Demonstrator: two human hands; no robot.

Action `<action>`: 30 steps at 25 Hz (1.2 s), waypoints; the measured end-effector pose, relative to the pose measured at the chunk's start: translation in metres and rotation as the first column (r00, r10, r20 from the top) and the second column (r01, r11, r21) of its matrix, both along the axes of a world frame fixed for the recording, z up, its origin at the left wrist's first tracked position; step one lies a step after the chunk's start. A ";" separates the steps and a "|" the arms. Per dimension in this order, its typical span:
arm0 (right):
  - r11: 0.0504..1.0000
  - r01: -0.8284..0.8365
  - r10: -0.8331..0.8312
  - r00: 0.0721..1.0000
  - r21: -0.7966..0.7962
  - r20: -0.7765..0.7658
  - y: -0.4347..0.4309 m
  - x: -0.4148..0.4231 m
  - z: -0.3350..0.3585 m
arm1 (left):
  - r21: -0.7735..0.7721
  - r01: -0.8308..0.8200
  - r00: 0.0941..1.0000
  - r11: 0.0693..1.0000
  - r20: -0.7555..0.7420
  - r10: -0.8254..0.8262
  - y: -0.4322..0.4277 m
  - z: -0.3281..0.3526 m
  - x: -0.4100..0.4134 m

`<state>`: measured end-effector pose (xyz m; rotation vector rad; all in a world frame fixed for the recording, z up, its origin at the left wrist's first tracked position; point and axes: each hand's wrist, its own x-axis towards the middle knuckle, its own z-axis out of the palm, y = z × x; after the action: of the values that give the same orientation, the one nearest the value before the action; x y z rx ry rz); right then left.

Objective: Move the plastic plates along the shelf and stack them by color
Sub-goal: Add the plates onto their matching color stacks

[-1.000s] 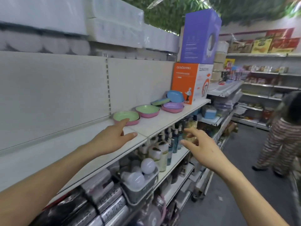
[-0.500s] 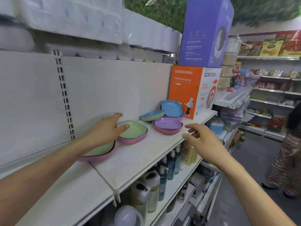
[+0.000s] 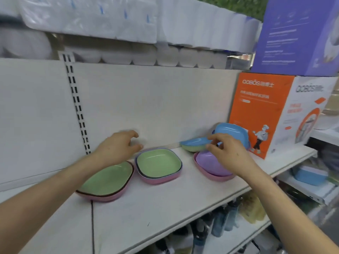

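Plastic plates (image 3: 158, 165) are sitting in mixed-colour stacks along the white shelf (image 3: 165, 208).
The right hand (image 3: 227, 154) is hiding part of the purple stack (image 3: 206, 161), fingers curling at the rim of a tilted blue plate (image 3: 192, 142); motion blur is leaving any grip unclear. The left hand (image 3: 117, 146) is hovering loosely open near the back panel (image 3: 156, 107). Bare shelf is lying toward the front edge.

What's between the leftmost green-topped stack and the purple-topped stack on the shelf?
A third plate stack, green on top, pink at the bottom; seen in the head view.
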<state>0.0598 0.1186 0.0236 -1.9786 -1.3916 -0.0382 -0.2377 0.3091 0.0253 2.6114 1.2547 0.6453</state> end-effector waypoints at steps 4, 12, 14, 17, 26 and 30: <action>0.973 -0.228 0.229 0.973 -0.034 0.025 0.046 -0.010 -0.004 | 0.025 -0.160 0.985 0.987 -0.059 0.161 -0.006 0.004 -0.025; 0.863 -0.415 0.456 0.885 -0.288 0.090 0.099 -0.036 -0.033 | -0.034 -0.462 0.854 0.886 -0.286 0.434 -0.038 -0.012 -0.090; 0.862 -0.412 0.453 0.888 -0.297 0.084 0.105 -0.035 -0.037 | -0.070 -0.497 0.842 0.865 -0.279 0.462 -0.045 -0.017 -0.096; 0.872 -0.415 0.459 0.878 -0.261 0.134 0.110 -0.034 -0.036 | -0.096 -0.529 0.831 0.843 -0.261 0.491 -0.053 -0.023 -0.105; 0.958 -0.238 0.285 0.810 -0.158 0.513 0.097 -0.038 -0.026 | -0.038 -0.578 0.797 0.815 -0.241 0.554 -0.065 -0.020 -0.114; 0.975 -0.199 0.219 0.818 -0.095 0.532 0.086 -0.033 -0.020 | 0.048 -0.589 0.767 0.807 -0.279 0.577 -0.065 -0.015 -0.114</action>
<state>0.0273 0.2048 0.0040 -1.9069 -1.9746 -0.5130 -0.3517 0.2442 0.0100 2.3074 2.1880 0.3110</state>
